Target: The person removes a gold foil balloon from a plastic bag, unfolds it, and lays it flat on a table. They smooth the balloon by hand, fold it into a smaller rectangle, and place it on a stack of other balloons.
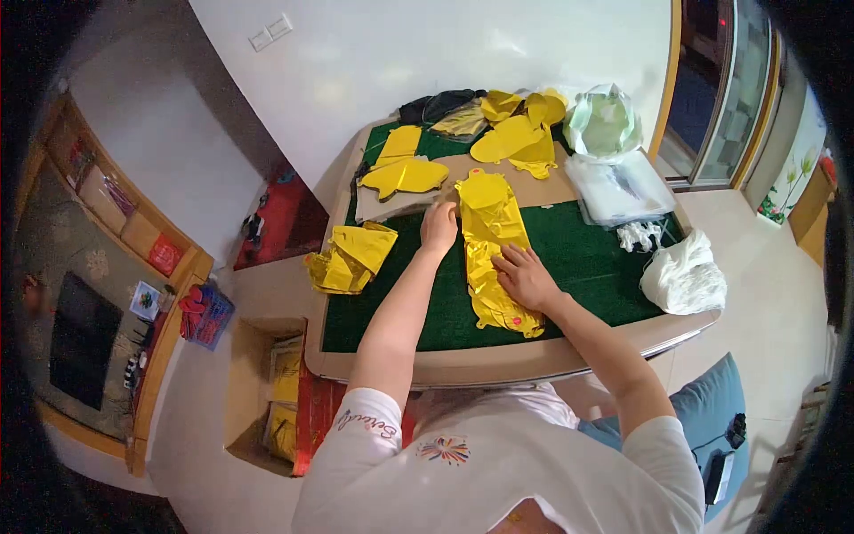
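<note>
1. Gold foil balloon [492,249], deflated and flat, lies lengthwise in the middle of the green table mat [587,267], its far end reaching the brown cardboard sheet [543,182].
2. Right hand [527,278] lies palm down on the balloon's near half, fingers spread and flat, pressing the foil against the mat.
3. Left hand [439,228] rests at the balloon's far left edge, fingers curled loosely downward; whether it pinches the foil or only touches it is hard to tell from this angle.
4. The balloon runs between the two hands, the left at its upper edge, the right lower down on its right side.
5. A crumpled gold foil heap [349,256] sits at the table's left edge, just beside the left forearm.
6. More flat yellow balloons [405,173] lie on the cardboard beyond the hands.
7. A clear plastic packet stack [618,187] and a white bag [683,276] lie to the right, well apart from the hands.
</note>
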Tool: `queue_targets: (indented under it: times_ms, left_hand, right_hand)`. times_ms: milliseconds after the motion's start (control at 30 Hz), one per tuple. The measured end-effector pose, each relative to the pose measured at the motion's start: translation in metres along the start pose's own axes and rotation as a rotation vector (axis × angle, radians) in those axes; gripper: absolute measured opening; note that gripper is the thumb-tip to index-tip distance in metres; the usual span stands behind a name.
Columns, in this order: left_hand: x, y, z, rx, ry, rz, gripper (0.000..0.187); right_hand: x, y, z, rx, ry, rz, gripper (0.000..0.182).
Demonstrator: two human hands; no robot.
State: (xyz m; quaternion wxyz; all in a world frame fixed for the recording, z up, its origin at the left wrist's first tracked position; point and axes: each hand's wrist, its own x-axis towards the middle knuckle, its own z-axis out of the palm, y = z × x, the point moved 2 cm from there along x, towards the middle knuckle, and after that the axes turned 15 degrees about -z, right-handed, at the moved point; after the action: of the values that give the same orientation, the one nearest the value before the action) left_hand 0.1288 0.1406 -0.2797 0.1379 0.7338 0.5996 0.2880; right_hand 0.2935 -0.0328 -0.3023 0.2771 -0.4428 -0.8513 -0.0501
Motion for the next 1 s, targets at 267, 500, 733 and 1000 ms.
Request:
queue_targets:
  times_ms: [267,500,733,1000]
  left_hand:
    - [0.056,0.022,-0.013,0.218,-0.124,0.054,0.025]
    - [0.096,0.028,0.000,0.340,-0.285,0.196,0.009]
    - [0.103,0.046,0.012,0.516,-0.414,0.293,0.012]
    - [0.104,0.040,0.022,0.646,-0.437,0.419,0.020]
  right_hand:
    - [-0.001,0.002,0.001,-0.009,-0.023,-0.004,0.037]
    - [0.001,0.001,-0.002,0.013,-0.069,0.016,0.040]
    - [0.003,0.002,-0.004,0.038,-0.146,0.039,0.042]
    - [0.006,0.000,-0.010,0.068,-0.112,0.053,0.042]
